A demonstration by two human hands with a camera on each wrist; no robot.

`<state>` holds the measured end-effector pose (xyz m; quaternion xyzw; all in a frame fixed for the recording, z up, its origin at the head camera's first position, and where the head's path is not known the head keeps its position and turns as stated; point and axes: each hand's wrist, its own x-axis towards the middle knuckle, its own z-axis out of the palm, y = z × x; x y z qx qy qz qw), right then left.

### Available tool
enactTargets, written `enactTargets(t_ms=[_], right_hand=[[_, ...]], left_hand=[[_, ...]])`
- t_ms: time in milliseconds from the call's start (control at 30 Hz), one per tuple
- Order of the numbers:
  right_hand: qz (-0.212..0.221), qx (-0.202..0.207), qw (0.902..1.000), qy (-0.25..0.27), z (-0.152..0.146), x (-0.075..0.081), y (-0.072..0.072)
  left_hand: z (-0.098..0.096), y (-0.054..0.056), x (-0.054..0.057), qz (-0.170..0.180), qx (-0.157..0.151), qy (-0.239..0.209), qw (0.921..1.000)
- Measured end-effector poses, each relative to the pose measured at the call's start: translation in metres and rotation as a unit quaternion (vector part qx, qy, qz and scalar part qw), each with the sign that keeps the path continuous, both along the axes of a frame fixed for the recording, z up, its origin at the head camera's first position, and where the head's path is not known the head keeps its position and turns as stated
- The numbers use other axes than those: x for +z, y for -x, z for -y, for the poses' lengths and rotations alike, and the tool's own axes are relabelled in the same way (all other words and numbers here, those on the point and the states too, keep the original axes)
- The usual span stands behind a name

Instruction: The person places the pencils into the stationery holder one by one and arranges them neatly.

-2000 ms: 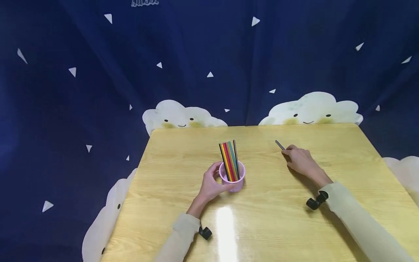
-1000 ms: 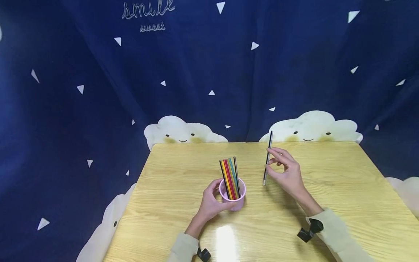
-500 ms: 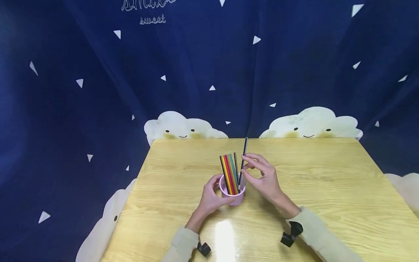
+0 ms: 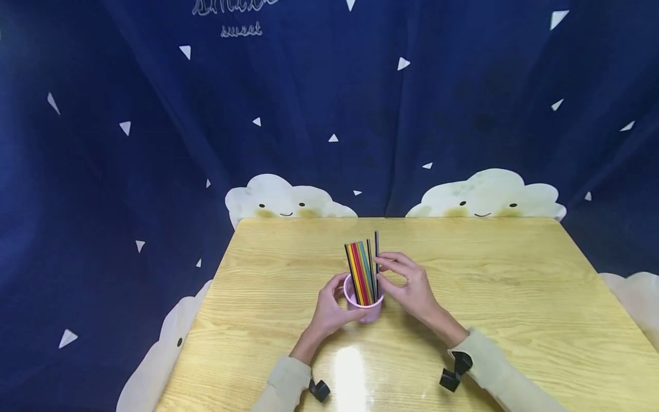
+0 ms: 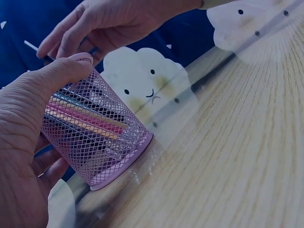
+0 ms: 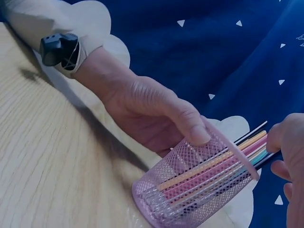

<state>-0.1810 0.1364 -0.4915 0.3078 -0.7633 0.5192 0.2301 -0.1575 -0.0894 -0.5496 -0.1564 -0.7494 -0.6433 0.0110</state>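
Observation:
My left hand (image 4: pixel 329 309) grips a pink mesh pen holder (image 4: pixel 369 314) standing on the table, with the thumb and fingers round its sides. Several pencils (image 4: pixel 358 272) in black, yellow, red and teal lean together inside it. Between thumb and fingertips my right hand (image 4: pixel 413 288) pinches a dark pencil (image 4: pixel 377 245) at the holder's right rim. That pencil stands nearly upright, its lower end inside the holder. Through the mesh (image 5: pixel 109 147) in the left wrist view, the pencils' lower ends show. In the right wrist view the right hand's fingertips (image 6: pixel 277 141) partly hide the pencil tops.
The light wooden table (image 4: pixel 494 274) reflects a bright glare patch (image 4: pixel 351 377) in front of the holder. A dark blue curtain (image 4: pixel 309 86) with white triangles and clouds hangs behind the table's far edge. Each wrist carries a small black camera (image 4: pixel 455 371).
My right hand has lifted the dark pencil off the table, turned it upright and carried it left, lowering it into the holder. The left hand keeps its grip on the holder.

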Motion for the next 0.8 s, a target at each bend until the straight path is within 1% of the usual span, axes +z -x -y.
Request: enactTargets(t_ms=[133,167,200,333,400,433,567,667,800], right_hand=[[0.012,-0.006,0.9996,-0.023,-0.004,-0.009,-0.001],[0.014,-0.007,0.9995,-0.028,-0.005,-0.01,-0.001],[0.017,-0.009,0.9992,-0.034,-0.006,-0.011,-0.001],[0.024,-0.013,0.998,-0.058,-0.009,-0.011,-0.002],[0.028,-0.009,0.997,-0.072,-0.011,-0.011,-0.002],[0.029,-0.007,0.9963,-0.08,-0.012,-0.011,-0.002],[0.039,0.009,0.9931,-0.11,-0.013,-0.01,-0.001],[0.05,0.017,0.9916,-0.118,-0.013,-0.011,0.001],[0.058,0.03,0.9896,-0.128,-0.008,-0.013,0.002]], left_hand=[[0.0,0.0,-0.002,0.001,-0.002,-0.007,1.0],[-0.001,0.0,-0.002,0.002,-0.003,-0.008,1.0],[-0.001,-0.001,0.002,0.005,-0.004,-0.009,0.9999],[-0.004,0.0,0.003,0.004,-0.004,-0.008,1.0],[-0.006,0.001,0.001,-0.001,-0.002,-0.004,1.0],[-0.006,0.002,-0.003,-0.005,-0.001,-0.004,1.0],[-0.008,0.004,-0.005,-0.007,0.002,-0.005,1.0],[-0.007,0.004,-0.006,-0.007,0.001,-0.008,0.9999],[-0.001,0.003,-0.005,-0.017,0.01,-0.015,0.9997]])
